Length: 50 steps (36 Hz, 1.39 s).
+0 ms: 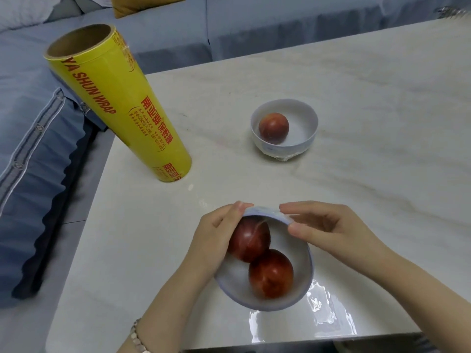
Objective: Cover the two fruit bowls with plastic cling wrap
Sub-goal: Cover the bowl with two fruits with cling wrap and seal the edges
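— So, where are the bowls at this moment?

— The near bowl [309, 263] is at the front edge of the pale desk [369, 103], tipped up so that its mouth faces the person. Two red fruits [271, 272] lie inside it and touch each other. I cannot tell whether its foot touches the desk.

— And the hands?

— The left hand [216, 236] grasps the near bowl on its left side, with the fingers curled behind the wall and the thumb at the rim. The right hand [328, 225] pinches the cling film [328, 319] between thumb and fingers at the far rim. The loose part of the film lies shiny on the desk, just in front and to the right of this bowl.

— What about the other one?

— The far bowl [304, 123] stands upright nearer the middle of the desk, well apart from both hands, with one red fruit [274, 128] in it. Crumpled film shows under its foot, and its mouth looks hazy, but I cannot say surely that film is stretched across it.

— And the roll?

— The yellow roll [122, 103] stands on end at the left corner of the desk, beside a blue cushion [38, 174].
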Motion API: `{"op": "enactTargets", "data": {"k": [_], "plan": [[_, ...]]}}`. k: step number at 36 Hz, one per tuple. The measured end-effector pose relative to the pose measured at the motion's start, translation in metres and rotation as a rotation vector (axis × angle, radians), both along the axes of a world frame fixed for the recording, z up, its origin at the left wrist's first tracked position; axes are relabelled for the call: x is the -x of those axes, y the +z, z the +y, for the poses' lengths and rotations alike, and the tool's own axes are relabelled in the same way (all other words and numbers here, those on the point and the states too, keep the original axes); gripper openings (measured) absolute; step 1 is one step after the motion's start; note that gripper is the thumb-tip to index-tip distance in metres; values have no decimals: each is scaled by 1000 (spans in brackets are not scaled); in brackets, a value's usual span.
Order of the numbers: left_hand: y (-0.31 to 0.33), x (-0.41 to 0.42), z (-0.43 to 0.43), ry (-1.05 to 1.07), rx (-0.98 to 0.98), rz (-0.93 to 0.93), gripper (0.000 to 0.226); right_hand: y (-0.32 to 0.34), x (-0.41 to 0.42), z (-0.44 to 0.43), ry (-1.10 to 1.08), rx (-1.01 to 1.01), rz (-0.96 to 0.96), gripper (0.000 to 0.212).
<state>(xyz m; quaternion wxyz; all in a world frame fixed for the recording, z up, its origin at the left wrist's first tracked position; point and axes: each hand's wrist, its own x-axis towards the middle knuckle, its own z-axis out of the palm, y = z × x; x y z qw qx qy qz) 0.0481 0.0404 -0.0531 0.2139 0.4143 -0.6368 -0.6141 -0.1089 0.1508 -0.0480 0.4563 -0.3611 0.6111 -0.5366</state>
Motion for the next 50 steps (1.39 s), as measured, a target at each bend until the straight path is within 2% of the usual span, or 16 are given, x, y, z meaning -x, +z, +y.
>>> {"op": "enactTargets", "data": {"k": [2,5,9,14,19,24,28,32,37,39,44,48,50], "plan": [[-1,-1,1,22,34,-7,30,2,5,-3,15,20,83,29],[-2,-1,1,36,62,-29,33,6,14,-11,106,-11,178,3],[-4,0,0,23,87,-48,32,13,28,-23,274,-99,282,12],[-6,1,-1,-23,101,-35,25,22,38,-35,518,-228,241,18],[-7,1,-1,-60,95,-24,24,25,40,-37,630,-301,300,20],[-8,0,-2,-58,96,-5,27,25,40,-36,596,-274,347,20],[-9,0,-1,-69,99,29,23,24,41,-33,534,-257,186,22],[-9,1,0,-98,109,30,19,24,43,-36,577,-366,95,27],[-9,2,-1,-127,123,21,24,23,43,-46,489,-490,-24,33],[-10,1,0,-131,130,25,32,24,40,-47,502,-478,-58,30],[-12,0,0,-126,125,15,35,20,30,-47,423,-398,-115,20],[-12,1,0,-146,127,9,40,18,31,-45,424,-455,-64,46],[-12,1,0,-149,135,2,37,21,35,-46,448,-519,-21,50]]}}
